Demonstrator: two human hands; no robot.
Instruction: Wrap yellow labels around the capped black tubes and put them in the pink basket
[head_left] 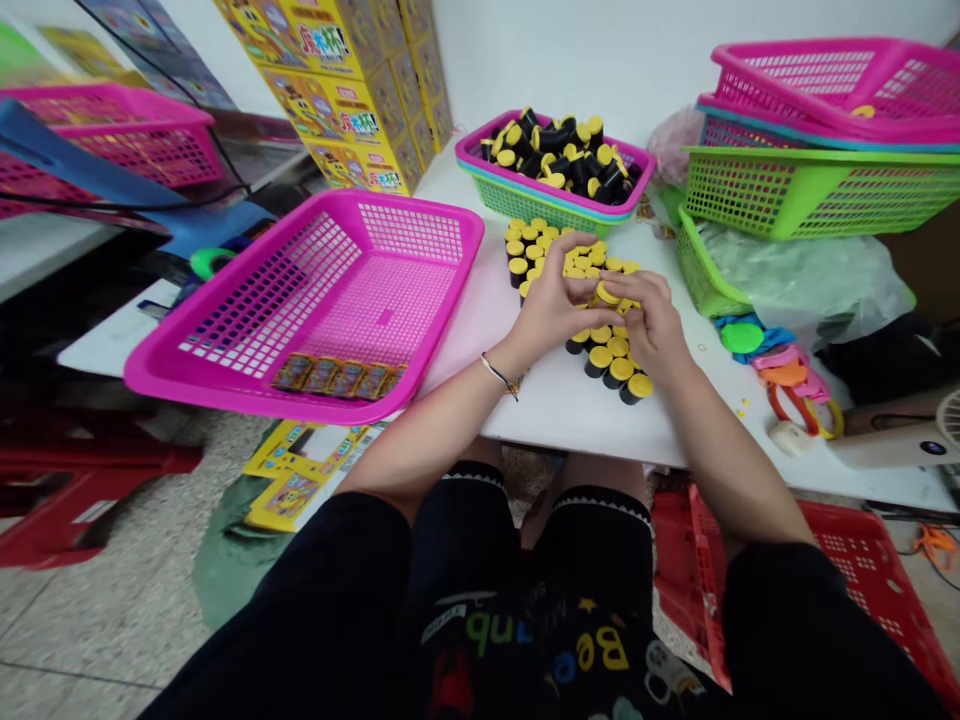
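Observation:
Small black canisters with yellow caps (620, 370) stand packed upright in rows on the white table. Over the group, my left hand (555, 305) reaches in with thumb and fingers curved around one yellow-capped canister (606, 294). My right hand (654, 320) closes on the same canister from the other side, fingertips at its cap. The fingers hide most of its body. To the left of my hands lies a pink basket (382, 265), holding a row of small printed packs (337, 378) along its near side.
Behind the rows, a stacked basket (555, 205) is heaped with loose yellow-capped canisters. Yellow printed boxes (352, 120) are piled at the back left. Green and pink baskets (810, 190), a plastic bag (810, 280) and coloured bands (787, 375) occupy the right side.

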